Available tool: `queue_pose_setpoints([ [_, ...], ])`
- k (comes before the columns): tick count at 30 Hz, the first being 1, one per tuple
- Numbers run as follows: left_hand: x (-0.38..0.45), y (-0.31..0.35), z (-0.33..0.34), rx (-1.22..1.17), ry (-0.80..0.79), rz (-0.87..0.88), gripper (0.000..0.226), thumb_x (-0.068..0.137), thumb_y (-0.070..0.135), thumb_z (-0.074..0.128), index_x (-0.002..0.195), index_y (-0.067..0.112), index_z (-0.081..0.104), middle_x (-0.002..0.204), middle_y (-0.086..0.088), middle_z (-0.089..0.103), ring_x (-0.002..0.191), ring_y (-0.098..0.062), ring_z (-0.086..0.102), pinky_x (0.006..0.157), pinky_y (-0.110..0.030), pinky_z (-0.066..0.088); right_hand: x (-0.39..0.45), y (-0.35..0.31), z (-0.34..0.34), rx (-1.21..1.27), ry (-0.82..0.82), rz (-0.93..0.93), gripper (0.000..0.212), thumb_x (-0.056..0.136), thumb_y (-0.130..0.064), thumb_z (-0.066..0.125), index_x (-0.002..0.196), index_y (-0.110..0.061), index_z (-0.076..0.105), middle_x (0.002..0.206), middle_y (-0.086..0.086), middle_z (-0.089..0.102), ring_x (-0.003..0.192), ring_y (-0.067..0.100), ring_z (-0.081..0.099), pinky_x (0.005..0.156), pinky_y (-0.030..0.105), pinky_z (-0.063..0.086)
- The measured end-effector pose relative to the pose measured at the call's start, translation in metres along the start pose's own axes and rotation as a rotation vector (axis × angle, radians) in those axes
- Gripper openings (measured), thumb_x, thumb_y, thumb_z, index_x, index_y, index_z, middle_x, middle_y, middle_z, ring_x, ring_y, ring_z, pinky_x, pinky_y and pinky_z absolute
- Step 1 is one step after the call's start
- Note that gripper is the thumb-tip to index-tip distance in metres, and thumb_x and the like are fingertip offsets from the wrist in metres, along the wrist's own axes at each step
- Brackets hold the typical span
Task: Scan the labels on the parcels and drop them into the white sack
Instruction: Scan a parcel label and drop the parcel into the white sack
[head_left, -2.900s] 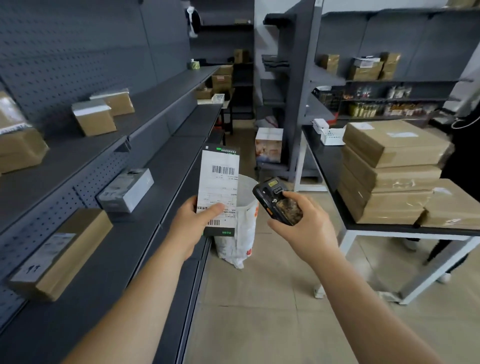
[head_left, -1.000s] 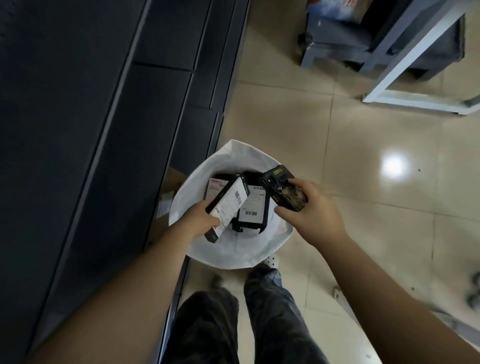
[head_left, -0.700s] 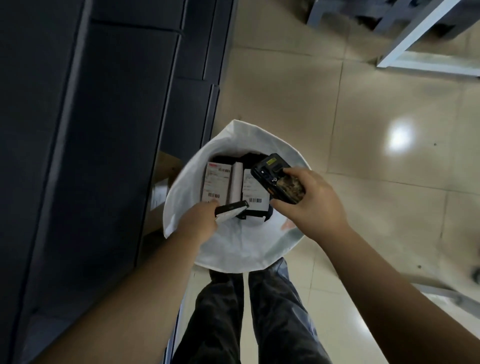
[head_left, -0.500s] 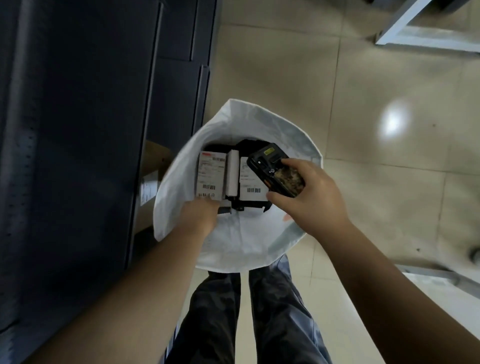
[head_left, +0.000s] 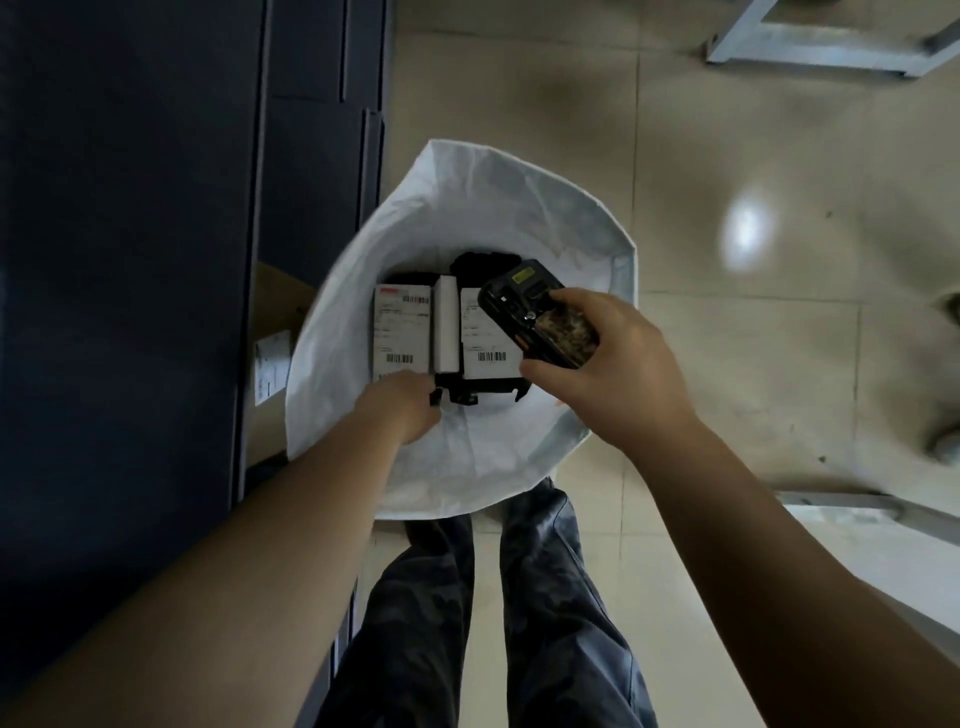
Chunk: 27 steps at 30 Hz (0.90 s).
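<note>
Legs: the person's dark trousers (head_left: 519, 623) fill the bottom centre, standing on the tiled floor (head_left: 753, 338).
Left hand: the left hand (head_left: 402, 408) reaches down into the white sack (head_left: 467, 208), its back to the camera; its fingers are hidden beneath it, so whether they hold anything cannot be told. It lies just at the near edge of the left parcel (head_left: 402, 332).
Right hand: the right hand (head_left: 613, 374) is clamped around a black handheld scanner (head_left: 537, 319), held over the sack mouth.
Sack contents: three labelled parcels lie side by side, the left one flat with label up, a narrow middle parcel (head_left: 445, 332) on its edge, and the right parcel (head_left: 483, 338) partly covered by the scanner.
Sack position: upright, mouth open, beside the dark shelving (head_left: 156, 260).
Beyond the sack: a cardboard box (head_left: 272, 343) under the shelf; a grey metal frame (head_left: 831, 47) at top right.
</note>
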<state>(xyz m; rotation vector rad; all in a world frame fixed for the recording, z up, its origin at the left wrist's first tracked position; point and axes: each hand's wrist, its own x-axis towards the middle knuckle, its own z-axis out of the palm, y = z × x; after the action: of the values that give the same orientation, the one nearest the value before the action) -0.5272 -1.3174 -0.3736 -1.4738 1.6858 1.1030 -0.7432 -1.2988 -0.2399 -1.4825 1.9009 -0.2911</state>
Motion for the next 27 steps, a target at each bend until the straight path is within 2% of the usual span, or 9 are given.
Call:
queue_pose_setpoints([
  [4, -0.052, 0.003, -0.028, -0.294, 0.227, 0.038, 0.041, 0.098, 0.032, 0.055, 0.135, 0.016, 0.053, 0.136, -0.007, 0.055, 0.120, -0.025, 0.054, 0.100, -0.038, 0.045, -0.021, -0.015, -0.017, 0.000, -0.002, -0.036, 0.067, 0.073, -0.042, 0.083, 0.134, -0.031, 0.056, 0.128, -0.010, 0.060, 0.110, 0.011, 0.057, 0.086, 0.025, 0.044],
  [6, -0.084, 0.004, -0.039, -0.401, 0.362, 0.063, 0.043, 0.096, 0.031, 0.059, 0.137, 0.017, 0.053, 0.140, -0.006, 0.053, 0.124, -0.024, 0.052, 0.105, -0.034, 0.041, -0.031, -0.025, -0.030, -0.002, 0.005, -0.066, 0.068, 0.072, -0.042, 0.083, 0.134, -0.032, 0.057, 0.127, -0.009, 0.061, 0.108, 0.012, 0.057, 0.085, 0.027, 0.045],
  [11, -0.178, 0.012, -0.050, -0.589, 0.662, 0.114, 0.039, 0.094, 0.025, 0.063, 0.132, 0.017, 0.058, 0.136, 0.002, 0.055, 0.124, -0.016, 0.052, 0.101, -0.024, 0.038, -0.055, -0.050, -0.069, 0.022, 0.012, -0.171, 0.068, 0.070, -0.043, 0.084, 0.133, -0.034, 0.057, 0.125, -0.011, 0.060, 0.106, 0.008, 0.056, 0.087, 0.027, 0.045],
  [15, -0.266, 0.034, -0.042, -0.688, 0.899, 0.163, 0.028, 0.093, 0.019, 0.065, 0.120, 0.024, 0.062, 0.116, 0.022, 0.053, 0.104, 0.016, 0.047, 0.084, 0.003, 0.030, -0.078, -0.071, -0.104, 0.031, -0.007, -0.321, 0.066, 0.070, -0.040, 0.084, 0.130, -0.034, 0.058, 0.116, -0.015, 0.058, 0.100, 0.005, 0.053, 0.081, 0.024, 0.040],
  [16, -0.288, 0.041, -0.039, -0.693, 0.948, 0.158, 0.028, 0.092, 0.020, 0.066, 0.120, 0.025, 0.062, 0.116, 0.022, 0.053, 0.101, 0.016, 0.046, 0.082, 0.005, 0.029, -0.086, -0.077, -0.114, 0.037, -0.006, -0.366, 0.065, 0.070, -0.040, 0.085, 0.130, -0.034, 0.058, 0.112, -0.018, 0.055, 0.098, 0.003, 0.052, 0.079, 0.022, 0.038],
  [19, -0.352, 0.061, -0.025, -0.693, 1.086, 0.118, 0.031, 0.091, 0.025, 0.066, 0.122, 0.024, 0.062, 0.124, 0.018, 0.054, 0.108, 0.006, 0.048, 0.088, -0.003, 0.037, -0.115, -0.098, -0.147, 0.072, -0.024, -0.504, 0.065, 0.071, -0.042, 0.085, 0.130, -0.036, 0.058, 0.111, -0.020, 0.052, 0.096, 0.001, 0.048, 0.080, 0.022, 0.037],
  [24, -0.466, 0.084, 0.002, -0.741, 1.328, 0.020, 0.033, 0.092, 0.024, 0.067, 0.124, 0.021, 0.063, 0.125, 0.015, 0.055, 0.115, 0.002, 0.050, 0.099, -0.016, 0.038, -0.173, -0.144, -0.190, 0.127, -0.102, -0.736, 0.063, 0.071, -0.039, 0.084, 0.128, -0.039, 0.058, 0.111, -0.019, 0.053, 0.098, 0.003, 0.052, 0.082, 0.023, 0.040],
  [27, -0.534, 0.092, 0.018, -0.745, 1.438, -0.067, 0.032, 0.093, 0.029, 0.064, 0.125, 0.025, 0.061, 0.126, 0.018, 0.052, 0.114, 0.008, 0.046, 0.098, -0.008, 0.035, -0.213, -0.174, -0.200, 0.173, -0.168, -0.870, 0.063, 0.071, -0.036, 0.085, 0.128, -0.036, 0.059, 0.115, -0.014, 0.057, 0.102, 0.005, 0.055, 0.088, 0.021, 0.042],
])
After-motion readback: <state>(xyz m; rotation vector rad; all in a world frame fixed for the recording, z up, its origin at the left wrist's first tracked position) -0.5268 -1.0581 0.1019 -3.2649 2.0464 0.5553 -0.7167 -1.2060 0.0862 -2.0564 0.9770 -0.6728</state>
